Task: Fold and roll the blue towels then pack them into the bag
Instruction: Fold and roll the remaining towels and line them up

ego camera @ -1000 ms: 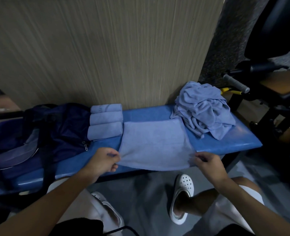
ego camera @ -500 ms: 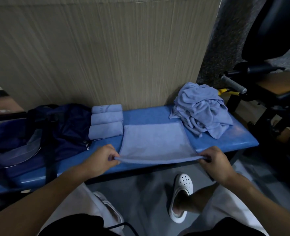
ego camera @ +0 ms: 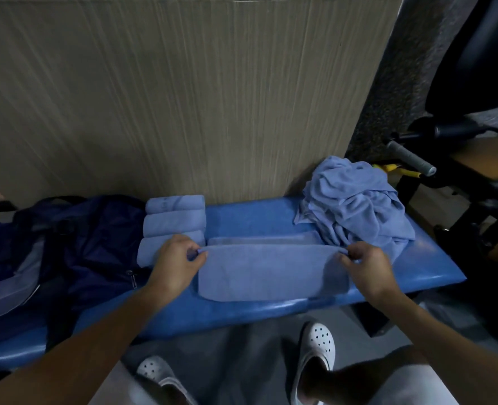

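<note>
Your left hand (ego camera: 175, 263) and right hand (ego camera: 364, 268) each pinch a corner of the blue towel (ego camera: 268, 274), half-folded flat on the bench (ego camera: 434, 276). Fingertips hidden under cloth; bag (ego camera: 75, 247) opening unclear.

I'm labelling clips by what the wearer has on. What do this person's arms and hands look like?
Both are bare. The left hand and the right hand have no gloves, and no ring shows on either. The left forearm and the right forearm have no sleeve in view, and no watch or band shows at either wrist.
</note>
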